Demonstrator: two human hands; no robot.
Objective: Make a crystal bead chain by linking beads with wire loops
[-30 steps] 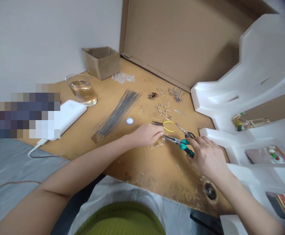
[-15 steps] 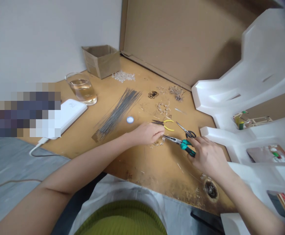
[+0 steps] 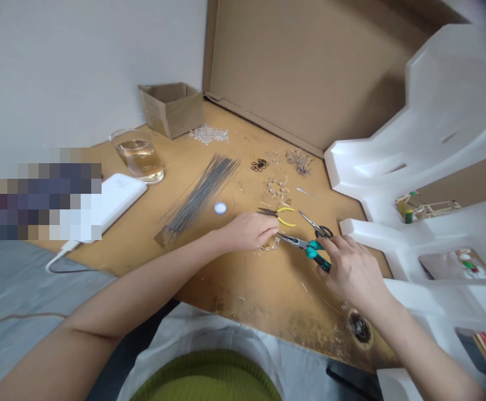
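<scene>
My left hand [image 3: 255,230] is closed in a pinch above the table. A string of clear beads [image 3: 273,245] hangs in a loop just below its fingertips, and the exact grip point is hidden. My right hand [image 3: 349,264] is wrapped round the teal-and-black handles of long-nose pliers [image 3: 309,248]. The pliers' tips reach the fingertips of my left hand beside the beads. Behind my left hand lie small yellow-handled pliers [image 3: 285,216]. A pair of scissors [image 3: 317,225] with black handles rests just beyond my right hand.
A bundle of grey wires [image 3: 203,195] lies left of centre, near a round white disc [image 3: 220,208]. Farther back are clear beads [image 3: 209,134], black rings [image 3: 260,165], a cardboard box [image 3: 171,111] and a glass of liquid [image 3: 138,156]. White foam [image 3: 351,167] borders the right side.
The view has shifted slightly. Both hands keep nearly the same pose, with the pliers' tips still at my left fingertips.
</scene>
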